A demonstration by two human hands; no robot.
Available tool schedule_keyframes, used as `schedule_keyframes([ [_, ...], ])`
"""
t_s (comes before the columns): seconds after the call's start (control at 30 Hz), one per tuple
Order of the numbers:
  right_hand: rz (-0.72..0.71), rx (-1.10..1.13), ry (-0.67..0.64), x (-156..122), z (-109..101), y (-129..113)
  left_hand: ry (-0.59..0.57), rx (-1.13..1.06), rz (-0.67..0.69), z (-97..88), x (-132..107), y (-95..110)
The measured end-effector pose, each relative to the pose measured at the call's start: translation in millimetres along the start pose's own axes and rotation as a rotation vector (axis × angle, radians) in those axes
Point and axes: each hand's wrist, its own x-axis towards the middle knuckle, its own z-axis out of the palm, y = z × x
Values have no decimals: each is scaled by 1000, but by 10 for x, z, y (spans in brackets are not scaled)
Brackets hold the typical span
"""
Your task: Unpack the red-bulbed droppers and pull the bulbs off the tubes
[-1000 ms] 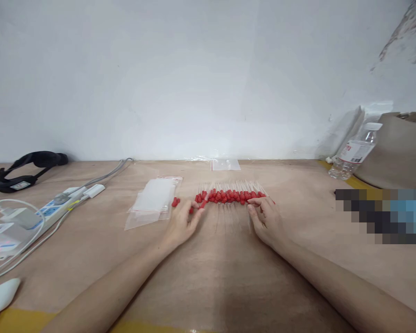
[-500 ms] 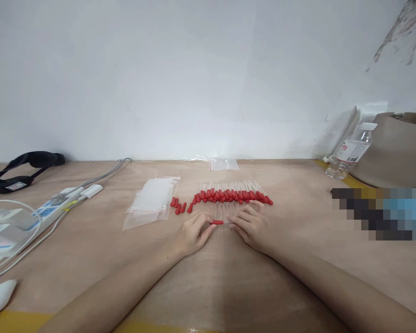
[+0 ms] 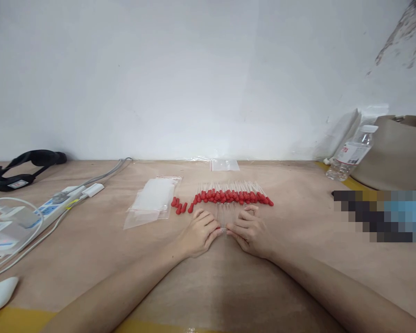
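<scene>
My left hand (image 3: 201,232) is closed, its thumb and fingers pinching a red rubber bulb that they mostly cover. Opposite it, the fingers of my right hand (image 3: 250,231) pinch a thin clear glass tube (image 3: 223,230) that runs toward the bulb. The joint between the two is hidden by my fingers. Just beyond my hands lie a few loose glass tubes (image 3: 225,212). Behind them, droppers with red bulbs (image 3: 225,196) lie side by side in a row, tubes pointing to the wall. Several loose red bulbs (image 3: 183,207) rest to the left of the row.
Clear zip bags (image 3: 149,199) are stacked on the left, with another bag (image 3: 225,165) by the wall. A power strip (image 3: 48,210) with cables and a black strap (image 3: 24,169) lie further left. At right, a plastic bottle (image 3: 353,152) leans against a beige container (image 3: 395,152).
My hands have come closer together. My left fingers now cover most of the red bulb, which showed plainly before, and less of the glass tube shows.
</scene>
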Motion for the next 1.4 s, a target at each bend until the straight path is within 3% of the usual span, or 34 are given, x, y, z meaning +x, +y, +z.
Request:
schedule_keyframes([
  [0.4, -121, -95, 50, -136, -83, 105, -74, -30, -30, -111, -70, -10],
  [0.6, 206, -155, 123, -158, -133, 315, 129, -33, -329, -280, -186, -329],
  [0.73, 274, -133, 41, -74, -34, 260, 217, 32, -454, -337, -147, -495],
  [0.9, 345, -112, 72, -28, 42, 182, 259, 156, -545, -362, -194, -682],
  [1.0, 349, -159, 77, -19, 59, 185, 251, 208, -545, -352, -219, -772],
  [1.13, 332, -208, 62, -6, 88, 191, 153, 397, -472, -325, -212, -808],
  [1.23, 317, -198, 31, 2, 95, 178, 124, 510, -465, -330, -208, -766],
  [1.4, 306, -156, -51, 8, 69, 146, 186, 541, -472, -385, -175, -610],
])
